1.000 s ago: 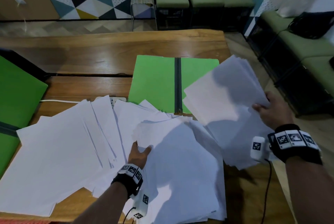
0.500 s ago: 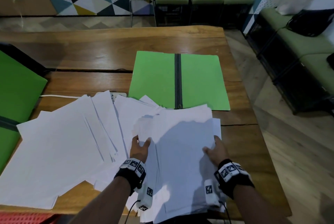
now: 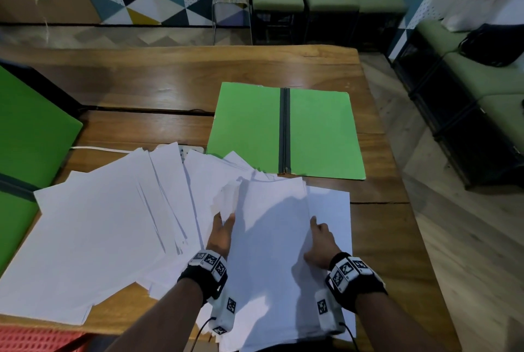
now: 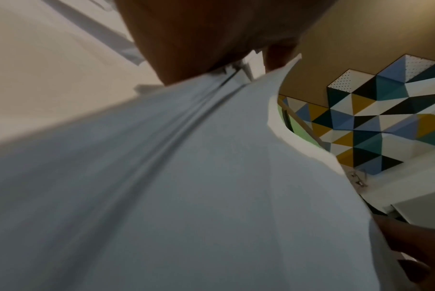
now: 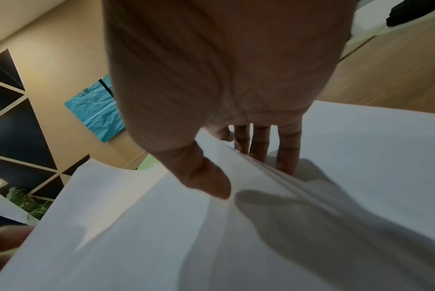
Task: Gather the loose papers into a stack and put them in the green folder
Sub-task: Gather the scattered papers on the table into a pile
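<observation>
Both hands' fingers pinch the white paper stack [image 3: 272, 252] (edges uneven, sheets bowed) near the open green folder [image 3: 246, 127]

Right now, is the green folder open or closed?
Open: the green folder lies flat on the table, both halves spread beside its dark spine, no papers inside.

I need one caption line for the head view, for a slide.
Both hands grip a paper stack before the open green folder.
</observation>
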Available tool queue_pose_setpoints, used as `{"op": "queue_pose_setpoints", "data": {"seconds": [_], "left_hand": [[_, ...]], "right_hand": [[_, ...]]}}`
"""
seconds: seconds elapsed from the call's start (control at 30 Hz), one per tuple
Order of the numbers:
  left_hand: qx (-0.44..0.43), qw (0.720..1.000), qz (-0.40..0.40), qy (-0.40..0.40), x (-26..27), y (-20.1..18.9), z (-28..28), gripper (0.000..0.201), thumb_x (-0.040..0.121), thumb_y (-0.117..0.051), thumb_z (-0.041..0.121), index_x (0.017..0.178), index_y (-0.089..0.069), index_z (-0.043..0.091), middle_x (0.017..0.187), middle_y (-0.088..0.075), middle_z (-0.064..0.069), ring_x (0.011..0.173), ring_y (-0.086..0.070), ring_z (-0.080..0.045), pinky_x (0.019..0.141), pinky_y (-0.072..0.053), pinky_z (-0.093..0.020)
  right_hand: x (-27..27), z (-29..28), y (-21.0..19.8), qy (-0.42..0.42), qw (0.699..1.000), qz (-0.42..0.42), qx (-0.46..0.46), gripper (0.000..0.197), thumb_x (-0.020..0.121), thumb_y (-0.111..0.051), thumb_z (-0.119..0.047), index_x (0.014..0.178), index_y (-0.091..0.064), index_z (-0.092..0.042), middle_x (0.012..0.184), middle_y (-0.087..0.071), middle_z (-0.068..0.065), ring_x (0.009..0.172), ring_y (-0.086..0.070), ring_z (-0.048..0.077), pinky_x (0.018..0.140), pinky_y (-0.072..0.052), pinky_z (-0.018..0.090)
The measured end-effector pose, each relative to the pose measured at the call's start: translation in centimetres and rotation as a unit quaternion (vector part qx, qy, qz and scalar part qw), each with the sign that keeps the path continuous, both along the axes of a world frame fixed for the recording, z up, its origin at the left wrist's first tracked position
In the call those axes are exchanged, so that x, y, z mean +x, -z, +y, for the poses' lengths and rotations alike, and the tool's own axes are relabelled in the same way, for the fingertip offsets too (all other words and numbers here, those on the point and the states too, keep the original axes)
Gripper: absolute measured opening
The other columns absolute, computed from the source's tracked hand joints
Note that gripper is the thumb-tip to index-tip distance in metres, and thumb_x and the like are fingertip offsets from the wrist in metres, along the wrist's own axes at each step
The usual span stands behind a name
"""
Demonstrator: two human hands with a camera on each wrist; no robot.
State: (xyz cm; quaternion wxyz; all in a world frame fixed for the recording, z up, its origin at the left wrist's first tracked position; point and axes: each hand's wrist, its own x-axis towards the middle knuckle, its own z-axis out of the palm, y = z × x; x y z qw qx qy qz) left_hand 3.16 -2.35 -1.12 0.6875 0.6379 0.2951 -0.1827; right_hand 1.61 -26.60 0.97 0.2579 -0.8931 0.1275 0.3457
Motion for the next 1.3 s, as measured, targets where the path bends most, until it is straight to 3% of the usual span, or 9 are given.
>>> {"op": "queue_pose_setpoints", "data": {"seconds": [0.1,0.27,0.37,0.53,0.67,0.8,1.07,1.2,1.3], "left_hand": [[-0.038,0.999,-0.011,-0.032,0.0,0.0,0.3,0.041,0.100,-0.042,0.024,0.140,-0.040,0.014,0.137,-0.051,-0.009,0.098,-0.057,-0.015,0.084,-0.047,-0.031],[0.034,0.998,-0.040,0.019,-0.1,0.6,0.4,0.072,0.068,-0.065,0.070,0.124,-0.052,0.028,0.124,-0.062,0.000,0.115,-0.059,-0.025,0.103,-0.044,-0.046],[0.069,0.993,-0.074,0.060,-0.5,0.7,0.4,0.069,0.052,-0.079,0.052,0.114,-0.053,0.035,0.110,-0.069,0.004,0.102,-0.065,-0.019,0.089,-0.052,-0.039],[0.085,0.990,-0.096,0.065,-0.6,0.2,0.7,0.070,0.062,-0.080,0.034,0.125,-0.052,0.022,0.113,-0.066,-0.002,0.106,-0.061,-0.023,0.093,-0.048,-0.039],[0.086,0.992,-0.086,0.039,0.6,-0.6,1.7,0.052,0.071,-0.079,0.015,0.118,-0.057,0.014,0.109,-0.068,-0.009,0.104,-0.063,-0.028,0.089,-0.049,-0.040],[0.097,0.990,-0.095,0.035,2.3,-1.4,5.7,0.072,0.055,-0.081,0.030,0.120,-0.061,0.008,0.114,-0.068,-0.013,0.108,-0.063,-0.028,0.093,-0.048,-0.042],[0.155,0.983,-0.095,0.035,1.7,-2.9,13.3,0.053,0.077,-0.078,0.009,0.126,-0.057,0.006,0.115,-0.067,-0.014,0.108,-0.060,-0.028,0.093,-0.044,-0.040],[0.201,0.974,-0.099,0.006,0.4,-2.2,14.1,0.050,0.078,-0.075,0.005,0.124,-0.056,0.002,0.115,-0.064,-0.018,0.104,-0.059,-0.029,0.090,-0.046,-0.040],[0.211,0.972,-0.097,-0.015,-0.2,-1.5,14.0,0.050,0.077,-0.077,0.010,0.123,-0.057,0.008,0.114,-0.065,-0.014,0.105,-0.061,-0.029,0.092,-0.047,-0.040]], "right_hand": [[0.7,0.0,0.1,0.043,0.999,-0.021,0.025,0.092,0.085,-0.054,-0.010,0.152,0.009,-0.017,0.148,-0.020,0.012,0.134,-0.031,0.033,0.109,-0.034,0.040],[0.6,1.1,0.6,0.036,0.998,-0.046,0.002,0.078,0.087,-0.049,-0.014,0.152,-0.007,-0.017,0.145,-0.023,0.011,0.132,-0.033,0.031,0.108,-0.035,0.038],[0.3,1.5,1.3,0.037,0.998,-0.047,-0.009,0.075,0.088,-0.050,-0.017,0.151,-0.010,-0.016,0.141,-0.024,0.009,0.131,-0.032,0.029,0.108,-0.035,0.035],[1.0,-0.1,1.4,0.046,0.997,-0.055,0.016,0.062,0.089,-0.052,-0.023,0.146,-0.031,-0.019,0.134,-0.032,0.007,0.123,-0.043,0.026,0.104,-0.039,0.034],[1.6,-3.1,1.4,0.191,0.968,-0.086,-0.137,0.059,0.081,-0.063,-0.042,0.132,-0.042,-0.020,0.135,-0.039,0.014,0.127,-0.036,0.033,0.099,-0.039,0.045],[1.1,-4.4,2.0,0.254,0.954,-0.049,-0.149,0.075,0.074,-0.072,-0.042,0.130,-0.038,-0.006,0.136,-0.036,0.019,0.127,-0.033,0.037,0.099,-0.038,0.045],[2.2,-1.9,1.6,0.152,0.972,-0.159,-0.083,0.048,0.088,-0.057,-0.031,0.133,-0.046,-0.018,0.135,-0.043,0.011,0.124,-0.044,0.029,0.102,-0.041,0.040],[3.6,2.7,1.4,0.240,0.965,-0.099,-0.028,0.059,0.087,-0.061,-0.040,0.134,-0.041,-0.010,0.138,-0.042,0.017,0.127,-0.042,0.036,0.102,-0.039,0.045],[3.6,4.9,1.2,0.178,0.975,-0.082,-0.104,0.058,0.085,-0.061,-0.041,0.132,-0.041,-0.014,0.136,-0.038,0.014,0.128,-0.036,0.033,0.099,-0.038,0.045]]}}
